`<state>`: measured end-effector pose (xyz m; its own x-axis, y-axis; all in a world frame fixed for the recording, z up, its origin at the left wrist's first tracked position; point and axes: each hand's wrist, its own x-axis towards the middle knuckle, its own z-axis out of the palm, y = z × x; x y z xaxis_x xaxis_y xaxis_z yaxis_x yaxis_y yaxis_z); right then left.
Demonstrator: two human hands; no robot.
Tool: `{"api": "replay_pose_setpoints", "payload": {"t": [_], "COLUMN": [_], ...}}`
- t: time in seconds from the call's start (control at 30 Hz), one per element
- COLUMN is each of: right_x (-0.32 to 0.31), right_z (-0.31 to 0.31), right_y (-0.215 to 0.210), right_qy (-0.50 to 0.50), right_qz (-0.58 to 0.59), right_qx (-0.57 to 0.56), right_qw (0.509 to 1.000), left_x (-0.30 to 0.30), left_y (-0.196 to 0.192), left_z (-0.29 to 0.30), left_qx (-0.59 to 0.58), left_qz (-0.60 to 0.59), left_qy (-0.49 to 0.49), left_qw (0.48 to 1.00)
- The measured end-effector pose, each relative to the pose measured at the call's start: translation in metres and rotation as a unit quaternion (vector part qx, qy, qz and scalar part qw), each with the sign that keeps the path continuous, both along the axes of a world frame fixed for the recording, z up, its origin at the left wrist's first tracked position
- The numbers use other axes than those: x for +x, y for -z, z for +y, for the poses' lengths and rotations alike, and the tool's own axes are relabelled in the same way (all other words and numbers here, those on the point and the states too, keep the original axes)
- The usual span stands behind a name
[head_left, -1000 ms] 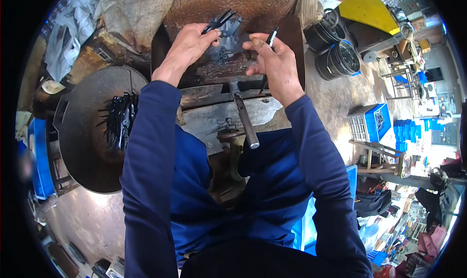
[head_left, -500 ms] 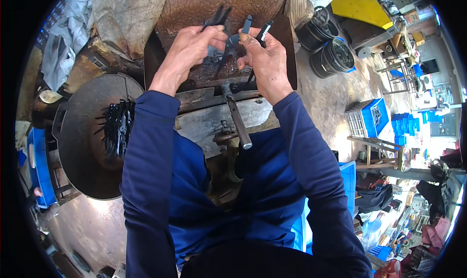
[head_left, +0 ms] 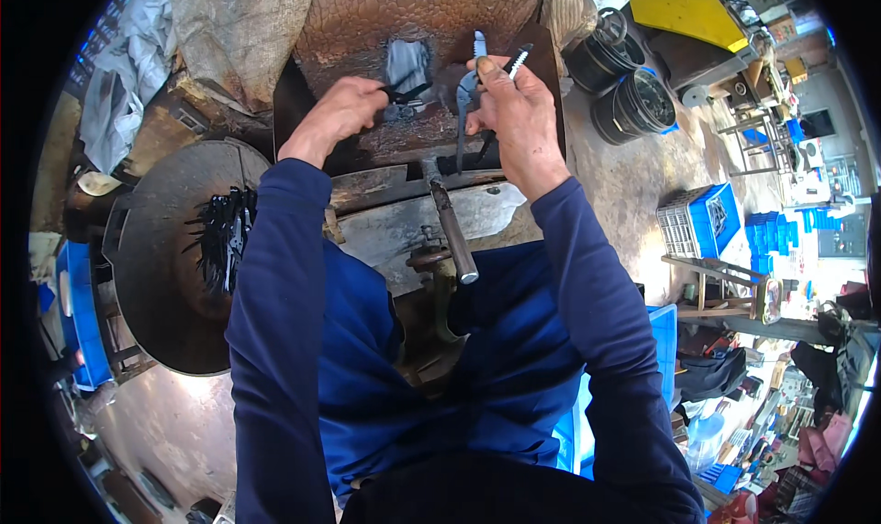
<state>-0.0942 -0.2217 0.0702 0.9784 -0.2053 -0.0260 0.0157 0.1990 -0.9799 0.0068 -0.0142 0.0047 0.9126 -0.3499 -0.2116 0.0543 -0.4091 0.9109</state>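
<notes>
We record: left hand point(head_left: 341, 113), grasping a black tool point(head_left: 409, 94) at its fingertips; right hand point(head_left: 516, 118), pinching a grey tool point(head_left: 465, 91) along its left side, plus a serrated piece point(head_left: 519, 60).

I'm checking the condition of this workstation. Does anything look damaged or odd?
Yes: the brown panel at the top of the view looks cracked and crusted, its surface rough rather than smooth. The dark pieces heaped in the round pan seem ordinary.
</notes>
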Motion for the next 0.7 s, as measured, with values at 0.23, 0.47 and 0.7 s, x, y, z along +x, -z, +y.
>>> {"api": "replay_pose_setpoints", "payload": {"t": [0.23, 0.47, 0.7], "right_x": [0.002, 0.001, -0.002], "right_z": [-0.012, -0.016, -0.023], "right_y": [0.001, 0.001, 0.0], "right_qy": [0.021, 0.007, 0.01], "right_qz": [-0.023, -0.033, -0.026], "right_qx": [0.049, 0.059, 0.036], "right_qw": [0.998, 0.998, 0.999], "left_x": [-0.003, 0.005, 0.006], "left_y": [0.003, 0.009, 0.023], "left_z": [-0.002, 0.007, 0.016], "left_qx": [0.022, -0.008, 0.023], "left_qz": [-0.04, -0.128, -0.049], "left_qy": [0.063, -0.002, 0.082], "left_qw": [0.997, 0.992, 0.995]}}
